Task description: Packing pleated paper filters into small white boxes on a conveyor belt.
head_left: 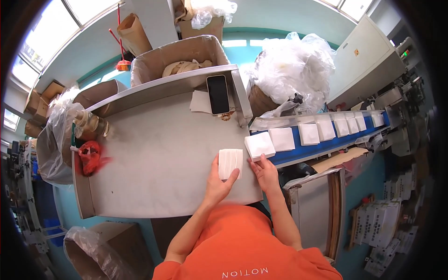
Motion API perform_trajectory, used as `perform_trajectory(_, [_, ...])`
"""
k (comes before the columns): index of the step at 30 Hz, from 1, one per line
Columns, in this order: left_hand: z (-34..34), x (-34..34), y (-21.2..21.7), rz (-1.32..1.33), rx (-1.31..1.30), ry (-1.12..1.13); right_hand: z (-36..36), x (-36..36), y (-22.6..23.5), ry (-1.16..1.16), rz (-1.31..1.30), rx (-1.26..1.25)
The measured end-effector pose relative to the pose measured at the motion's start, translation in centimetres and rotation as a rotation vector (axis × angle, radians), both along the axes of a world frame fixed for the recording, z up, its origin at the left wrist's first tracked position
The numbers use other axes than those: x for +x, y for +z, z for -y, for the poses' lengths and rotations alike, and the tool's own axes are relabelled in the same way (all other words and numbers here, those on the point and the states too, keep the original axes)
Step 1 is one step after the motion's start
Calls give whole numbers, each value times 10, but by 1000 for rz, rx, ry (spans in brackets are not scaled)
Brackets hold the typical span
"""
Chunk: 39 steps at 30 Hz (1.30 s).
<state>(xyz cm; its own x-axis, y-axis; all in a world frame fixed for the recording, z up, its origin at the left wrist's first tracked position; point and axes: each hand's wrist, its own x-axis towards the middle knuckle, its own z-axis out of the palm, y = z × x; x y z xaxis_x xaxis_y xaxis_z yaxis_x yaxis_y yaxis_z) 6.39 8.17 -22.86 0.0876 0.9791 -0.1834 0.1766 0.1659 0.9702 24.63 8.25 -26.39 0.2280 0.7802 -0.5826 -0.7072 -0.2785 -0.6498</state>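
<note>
My left hand (220,183) is closed around a stack of white folded napkins (231,162), its layered edges facing up, over the steel table (158,154). My right hand (266,175) has its fingers on the near edge of another napkin stack (260,144) at the near end of the blue conveyor belt (301,148). That stack sits tilted, partly over the table's right side. Right behind it on the belt lies a flat napkin stack (282,139), and several more follow in a row toward the far right.
A phone (218,94) lies on white paper at the table's far right corner. A red plastic bag (90,157) and a clear jar (91,125) are at the left edge. Beyond the table stand a lined carton (177,51) and a heap of clear plastic (294,70).
</note>
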Motion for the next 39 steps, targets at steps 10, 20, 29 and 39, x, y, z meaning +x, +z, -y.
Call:
perform_trajectory(10, [3, 3, 0, 139, -107, 6, 8, -40, 21, 324, -19, -54])
perform_trajectory(20, [1, -4, -7, -1, -1, 52, 6, -15, -7, 412, 103, -107])
perform_trajectory(29, [4, 2, -13, 155, -141, -119, 4, -41, 24, 463, 577, 171])
perform_trajectory(39, [7, 10, -11, 55, -37, -143, 7, -35, 13, 446, 496, 61])
